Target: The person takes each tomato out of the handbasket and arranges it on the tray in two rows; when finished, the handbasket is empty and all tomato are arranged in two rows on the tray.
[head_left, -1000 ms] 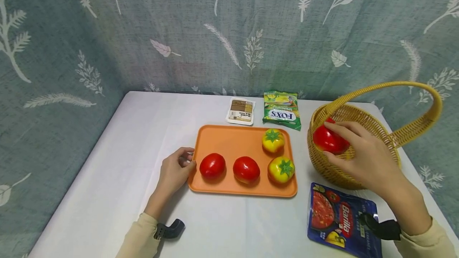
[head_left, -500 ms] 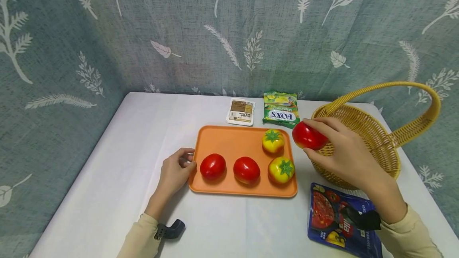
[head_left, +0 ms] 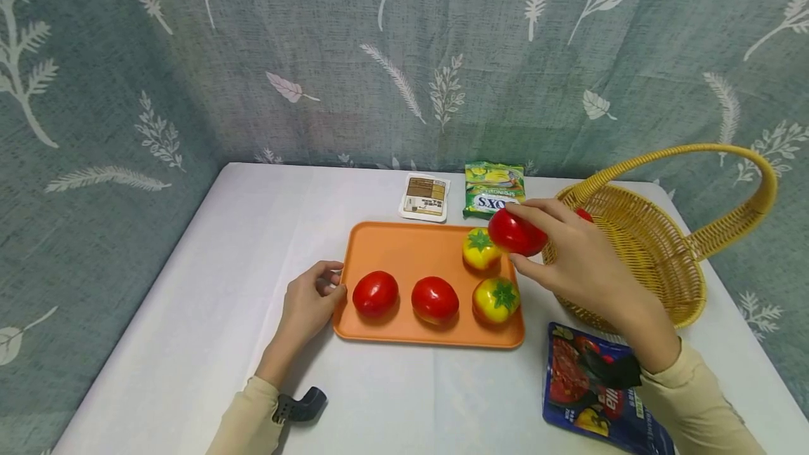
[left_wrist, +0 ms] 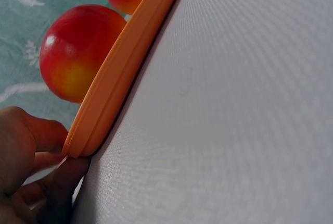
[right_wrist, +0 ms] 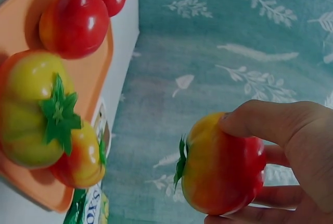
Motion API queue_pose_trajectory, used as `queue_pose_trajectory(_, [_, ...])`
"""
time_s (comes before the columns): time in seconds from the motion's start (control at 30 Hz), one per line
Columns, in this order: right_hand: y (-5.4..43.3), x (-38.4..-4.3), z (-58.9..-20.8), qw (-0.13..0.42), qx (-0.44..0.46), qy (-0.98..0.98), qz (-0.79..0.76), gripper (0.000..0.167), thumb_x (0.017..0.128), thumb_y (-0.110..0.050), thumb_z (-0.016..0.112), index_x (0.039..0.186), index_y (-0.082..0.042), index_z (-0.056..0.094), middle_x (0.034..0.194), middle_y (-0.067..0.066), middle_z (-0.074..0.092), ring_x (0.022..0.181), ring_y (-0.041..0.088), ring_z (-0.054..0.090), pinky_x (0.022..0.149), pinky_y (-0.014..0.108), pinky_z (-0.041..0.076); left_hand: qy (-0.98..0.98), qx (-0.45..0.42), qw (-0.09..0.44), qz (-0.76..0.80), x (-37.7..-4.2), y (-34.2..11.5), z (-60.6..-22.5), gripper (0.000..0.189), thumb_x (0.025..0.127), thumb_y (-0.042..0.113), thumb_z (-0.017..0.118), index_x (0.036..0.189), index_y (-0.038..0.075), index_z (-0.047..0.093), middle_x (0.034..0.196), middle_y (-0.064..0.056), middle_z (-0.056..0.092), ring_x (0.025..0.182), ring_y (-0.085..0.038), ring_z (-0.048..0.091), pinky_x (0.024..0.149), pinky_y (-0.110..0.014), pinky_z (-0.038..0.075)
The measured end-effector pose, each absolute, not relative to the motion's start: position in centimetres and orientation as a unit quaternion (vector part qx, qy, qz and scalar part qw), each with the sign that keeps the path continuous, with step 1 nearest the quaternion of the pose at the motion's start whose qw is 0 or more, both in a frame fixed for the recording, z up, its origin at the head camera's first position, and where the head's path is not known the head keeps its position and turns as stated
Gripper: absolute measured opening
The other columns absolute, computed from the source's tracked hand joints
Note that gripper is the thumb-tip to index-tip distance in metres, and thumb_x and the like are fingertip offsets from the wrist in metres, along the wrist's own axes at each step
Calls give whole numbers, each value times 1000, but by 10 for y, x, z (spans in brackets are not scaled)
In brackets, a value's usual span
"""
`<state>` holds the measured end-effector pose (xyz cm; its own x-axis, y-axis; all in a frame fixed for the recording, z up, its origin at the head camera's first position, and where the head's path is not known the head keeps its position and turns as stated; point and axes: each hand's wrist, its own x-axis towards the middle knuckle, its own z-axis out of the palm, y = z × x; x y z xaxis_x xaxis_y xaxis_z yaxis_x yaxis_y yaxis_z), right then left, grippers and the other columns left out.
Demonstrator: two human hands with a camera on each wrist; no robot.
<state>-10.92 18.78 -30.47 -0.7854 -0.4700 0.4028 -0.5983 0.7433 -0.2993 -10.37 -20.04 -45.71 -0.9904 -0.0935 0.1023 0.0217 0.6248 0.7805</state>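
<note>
My right hand [head_left: 571, 251] grips a red-and-yellow tomato [head_left: 517, 232] with thumb and fingers, above the right end of the orange tray [head_left: 404, 248]. In the right wrist view this tomato [right_wrist: 221, 166] shows a green leafy top pointing away from the palm. My left hand [head_left: 310, 300] pinches the tray's left rim; the left wrist view shows its fingers at the tray's corner [left_wrist: 83, 138]. Lying on the tray are two tomatoes with red sides up, a left one [head_left: 376, 293] and a middle one [head_left: 435, 300], plus two yellow ones with green tops, a rear one [head_left: 478, 250] and a front one [head_left: 496, 299].
A yellow woven basket [head_left: 657, 258] with a tall handle stands at the right; a bit of red [head_left: 584, 215] shows inside, mostly behind my hand. A blue pouch [head_left: 581, 399] lies under my right forearm. Behind the tray lie a small white packet [head_left: 425, 196] and a green bag [head_left: 494, 185].
My right hand has carried the tomato left, out of the basket and over to the tray's right end. The left hand and tray have stayed put.
</note>
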Motion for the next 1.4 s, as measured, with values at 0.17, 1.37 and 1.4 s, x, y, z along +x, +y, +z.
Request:
queue_pose_trajectory(0.17, [178, -113, -305, 146, 295, -918, 221, 67, 77, -19, 86, 138, -12, 59, 130, 12, 58, 103, 28, 64, 76, 44, 58, -899, 20, 70, -431, -103, -200, -456, 32, 85, 6, 69, 117, 9, 69, 90, -2, 65, 75, -16, 60, 66, -26, 48])
queue_pose_trajectory(1.37, [92, -156, -343, 56, 347, -911, 217, 61, 82, -26, 80, 138, -14, 60, 125, 12, 59, 106, 25, 60, 84, 41, 55, -901, 27, 68, -428, -103, -201, -458, 32, 85, 7, 69, 117, 9, 69, 90, -2, 65, 75, -16, 60, 65, -25, 48])
queue_pose_trajectory(1.4, [91, -156, -343, 51, 345, -912, 218, 61, 82, -26, 80, 138, -14, 60, 125, 12, 59, 106, 25, 60, 84, 40, 55, -901, 26, 68, -428, -103, -201, -457, 32, 85, 7, 69, 117, 9, 69, 90, -2, 65, 75, -16, 60, 65, -26, 48])
